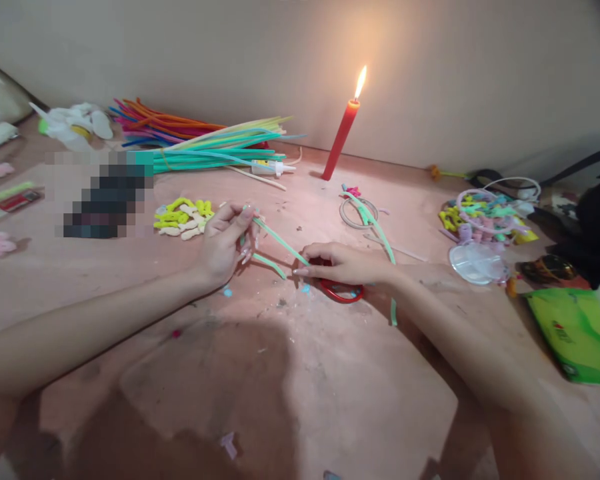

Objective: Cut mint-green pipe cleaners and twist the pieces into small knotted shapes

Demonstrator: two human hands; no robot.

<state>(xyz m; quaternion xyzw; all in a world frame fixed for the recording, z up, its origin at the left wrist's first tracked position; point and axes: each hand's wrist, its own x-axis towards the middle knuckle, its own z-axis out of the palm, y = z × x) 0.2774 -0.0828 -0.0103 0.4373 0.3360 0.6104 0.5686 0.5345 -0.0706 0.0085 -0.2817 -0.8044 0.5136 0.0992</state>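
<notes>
Nearest my view, a small lilac scrap [229, 445] lies on the pinkish tabletop [355, 387]. Beyond it, my left hand [224, 248] pinches a thin, fuzzy pale-green stem [280, 240] that slants down to my right hand [341, 262]. The right fingers are curled around a red plastic loop handle [343, 298], probably scissors; I can't make out blades. Another green length [270, 265] hangs below the left fingers, perhaps the same piece.

Further back, the yellow and cream twisted fuzzy pieces [180, 219] and the mixed pastel pile [480, 215] look already shaped. I judge the green piece to be partway, its strands straight and loose, with no finished form yet. A thick bundle of long coloured fuzzy stems [205, 160] remains unworked, beside a small white-tipped glue bottle [266, 167]. Farthest, a lit red candle [341, 140] stands tilted near the wall.
</notes>
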